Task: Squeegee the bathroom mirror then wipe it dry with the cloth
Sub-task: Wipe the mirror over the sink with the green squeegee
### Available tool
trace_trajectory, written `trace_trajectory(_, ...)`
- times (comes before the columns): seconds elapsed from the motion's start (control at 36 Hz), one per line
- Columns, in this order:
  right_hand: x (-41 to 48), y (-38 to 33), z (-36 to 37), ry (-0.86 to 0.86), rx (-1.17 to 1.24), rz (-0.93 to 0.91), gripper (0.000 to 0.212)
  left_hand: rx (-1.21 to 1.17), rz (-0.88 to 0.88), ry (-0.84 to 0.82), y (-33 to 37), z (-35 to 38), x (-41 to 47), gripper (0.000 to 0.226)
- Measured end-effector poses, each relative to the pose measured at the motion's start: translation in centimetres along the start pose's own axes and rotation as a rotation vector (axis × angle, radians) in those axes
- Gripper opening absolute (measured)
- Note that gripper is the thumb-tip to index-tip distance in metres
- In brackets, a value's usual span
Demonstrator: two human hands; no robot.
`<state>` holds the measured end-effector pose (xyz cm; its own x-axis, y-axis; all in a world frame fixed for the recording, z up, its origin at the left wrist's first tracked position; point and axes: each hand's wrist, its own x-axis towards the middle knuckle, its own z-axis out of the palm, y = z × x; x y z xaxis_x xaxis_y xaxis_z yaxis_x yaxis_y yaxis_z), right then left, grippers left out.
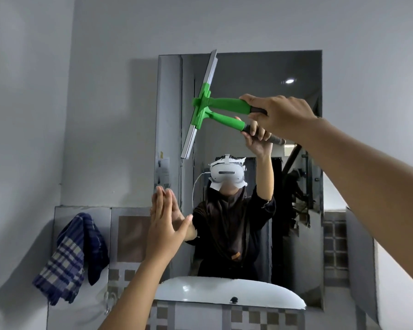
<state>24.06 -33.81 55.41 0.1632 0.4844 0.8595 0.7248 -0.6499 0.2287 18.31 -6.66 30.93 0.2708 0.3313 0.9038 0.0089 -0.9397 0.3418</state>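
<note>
The mirror (pixel 260 75) hangs on the grey wall, and everything else is placed from it. The right hand (pixel 280 113) is closed around the dark grip end of the green squeegee (pixel 224 105), holding it up against the upper left part of the mirror. The handle runs roughly level from the hand toward the mirror's left side. The blade (pixel 199 104) stands nearly upright, tilted a little, its top end at the mirror's top edge and its lower end about halfway down the glass. The blade appears to touch the glass, since its reflection meets it there.

The left hand (pixel 166 231) is open and holds nothing, fingers straight and together, palm toward the lower left part of the mirror. Its fingertips seem to meet their reflection; whether the palm presses the glass I cannot tell.

The checked blue cloth (pixel 73 256) hangs on the tiled wall to the left of the mirror, below its bottom corner, well apart from both hands. A white sink (pixel 224 291) sits just under the mirror's lower edge. The mirror reflects the person in a dark top wearing a white headset (pixel 227 173).
</note>
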Motion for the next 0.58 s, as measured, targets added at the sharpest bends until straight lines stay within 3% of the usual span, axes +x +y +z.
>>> trace_trajectory(0.14, -1.5, 1.7, -0.6, 0.001, 0.001, 0.055, 0.042, 0.119, -0.013, -0.023, -0.5, 0.4, 0.4, 0.089)
trace_trajectory(0.58, -4.0, 3.6, -1.4, 0.008, 0.005, 0.2, 0.039, 0.115, -0.001, -0.031, -0.4, -0.1, 0.5, 0.095)
